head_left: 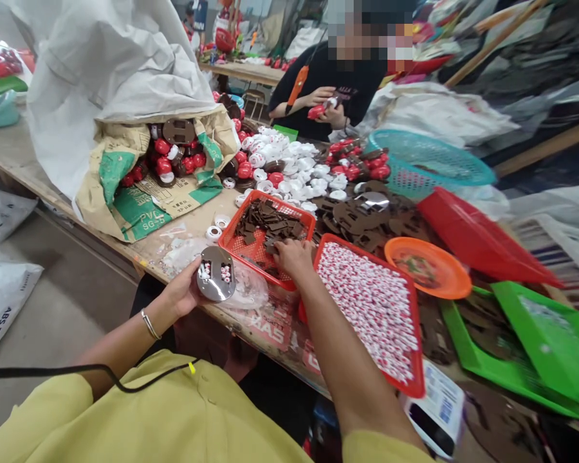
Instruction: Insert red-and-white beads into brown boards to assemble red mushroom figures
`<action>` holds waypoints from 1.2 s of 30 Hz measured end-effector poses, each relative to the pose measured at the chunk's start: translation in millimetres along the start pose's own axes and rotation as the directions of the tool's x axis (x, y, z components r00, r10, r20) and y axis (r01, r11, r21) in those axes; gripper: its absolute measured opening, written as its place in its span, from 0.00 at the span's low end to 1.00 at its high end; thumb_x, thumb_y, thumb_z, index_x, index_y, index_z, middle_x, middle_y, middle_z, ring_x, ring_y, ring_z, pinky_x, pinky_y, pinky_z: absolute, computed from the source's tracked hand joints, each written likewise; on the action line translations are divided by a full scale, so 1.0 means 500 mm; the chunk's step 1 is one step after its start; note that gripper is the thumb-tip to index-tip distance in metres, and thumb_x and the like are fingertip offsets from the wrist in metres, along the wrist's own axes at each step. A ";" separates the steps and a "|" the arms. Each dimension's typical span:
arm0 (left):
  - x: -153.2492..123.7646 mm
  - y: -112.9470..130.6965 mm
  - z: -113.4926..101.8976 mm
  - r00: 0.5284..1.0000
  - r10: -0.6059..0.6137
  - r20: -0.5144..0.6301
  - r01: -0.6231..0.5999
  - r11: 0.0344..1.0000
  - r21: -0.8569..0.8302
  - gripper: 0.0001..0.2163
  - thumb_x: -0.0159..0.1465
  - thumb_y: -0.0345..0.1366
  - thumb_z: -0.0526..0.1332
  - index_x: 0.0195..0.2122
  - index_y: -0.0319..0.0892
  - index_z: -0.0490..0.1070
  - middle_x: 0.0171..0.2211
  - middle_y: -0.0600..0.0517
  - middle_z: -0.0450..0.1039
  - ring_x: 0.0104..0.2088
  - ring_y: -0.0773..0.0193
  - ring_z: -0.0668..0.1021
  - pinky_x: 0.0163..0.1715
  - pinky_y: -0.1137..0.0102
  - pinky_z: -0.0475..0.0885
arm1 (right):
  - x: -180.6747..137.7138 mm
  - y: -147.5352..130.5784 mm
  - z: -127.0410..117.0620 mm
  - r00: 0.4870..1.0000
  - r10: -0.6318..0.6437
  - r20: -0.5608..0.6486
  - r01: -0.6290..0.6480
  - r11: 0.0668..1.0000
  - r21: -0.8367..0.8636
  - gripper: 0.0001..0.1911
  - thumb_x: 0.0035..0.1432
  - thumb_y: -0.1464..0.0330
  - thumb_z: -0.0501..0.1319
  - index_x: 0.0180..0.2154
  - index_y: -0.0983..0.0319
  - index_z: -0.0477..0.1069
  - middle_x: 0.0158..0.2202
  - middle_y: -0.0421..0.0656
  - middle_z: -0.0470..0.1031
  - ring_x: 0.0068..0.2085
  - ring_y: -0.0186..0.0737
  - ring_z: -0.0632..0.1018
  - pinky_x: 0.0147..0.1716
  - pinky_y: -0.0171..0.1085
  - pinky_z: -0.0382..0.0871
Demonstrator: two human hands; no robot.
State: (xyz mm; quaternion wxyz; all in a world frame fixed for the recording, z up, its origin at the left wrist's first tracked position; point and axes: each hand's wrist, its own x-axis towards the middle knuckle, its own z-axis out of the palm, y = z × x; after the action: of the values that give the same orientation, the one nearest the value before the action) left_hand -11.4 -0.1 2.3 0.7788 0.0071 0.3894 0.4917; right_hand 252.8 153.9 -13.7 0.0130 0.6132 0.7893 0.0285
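Shiny metal plate (215,273) in left hand (186,292) grip; right hand (293,256) fingers among brown pieces (265,222), grip unclear.

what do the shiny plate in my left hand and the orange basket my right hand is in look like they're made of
Shiny plate: probably chrome-plated plastic or metal; its mirror-like silver face reflects light. Orange basket: moulded plastic, glossy, with an open mesh wall. The left hand holds the plate; the right hand reaches among dark brown pieces inside.

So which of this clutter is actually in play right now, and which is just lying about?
In play:
left hand holding the silver plate
right hand in the red basket of brown pieces

Lying about:
orange dish
teal basket
green trays
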 end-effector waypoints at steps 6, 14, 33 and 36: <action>0.000 -0.013 0.017 0.997 0.077 -0.014 -0.077 0.994 -0.082 0.13 0.67 0.42 0.58 0.46 0.39 0.74 0.39 0.46 0.78 0.40 0.58 0.79 0.43 0.63 0.74 | -0.161 -0.101 -0.046 0.886 0.047 -0.462 0.212 0.844 0.493 0.14 0.66 0.62 0.56 0.43 0.60 0.78 0.37 0.46 0.79 0.37 0.41 0.78 0.40 0.40 0.72; 0.005 -0.067 0.028 0.989 0.109 0.098 -0.101 0.991 -0.085 0.12 0.65 0.43 0.61 0.44 0.41 0.72 0.34 0.51 0.77 0.28 0.67 0.76 0.31 0.70 0.74 | -0.275 -0.281 -0.086 0.591 -0.128 -0.796 0.476 0.853 0.216 0.01 0.60 0.69 0.65 0.36 0.58 0.75 0.28 0.37 0.78 0.32 0.36 0.78 0.57 0.49 0.61; -0.010 -0.059 0.021 0.956 0.281 0.083 -0.273 0.957 -0.099 0.15 0.56 0.41 0.71 0.39 0.42 0.70 0.30 0.56 0.73 0.26 0.73 0.74 0.26 0.80 0.70 | -0.261 -0.294 -0.068 0.725 -0.186 -0.663 0.465 0.842 0.272 0.10 0.64 0.61 0.59 0.43 0.54 0.78 0.38 0.45 0.74 0.43 0.46 0.71 0.54 0.51 0.58; -0.008 -0.050 0.015 0.960 0.273 0.063 -0.268 0.960 -0.084 0.14 0.57 0.40 0.70 0.40 0.41 0.71 0.33 0.54 0.75 0.29 0.70 0.76 0.30 0.77 0.73 | -0.267 -0.287 -0.061 0.767 -0.185 -0.615 0.484 0.795 0.365 0.14 0.65 0.61 0.57 0.46 0.54 0.78 0.41 0.46 0.73 0.45 0.47 0.70 0.53 0.52 0.60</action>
State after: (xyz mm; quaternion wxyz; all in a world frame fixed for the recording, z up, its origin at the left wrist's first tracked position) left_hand 11.2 -13.5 0.1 0.7178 0.0493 0.3370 0.6072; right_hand 145.5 -11.8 6.2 -0.3693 0.4027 0.8375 -0.0068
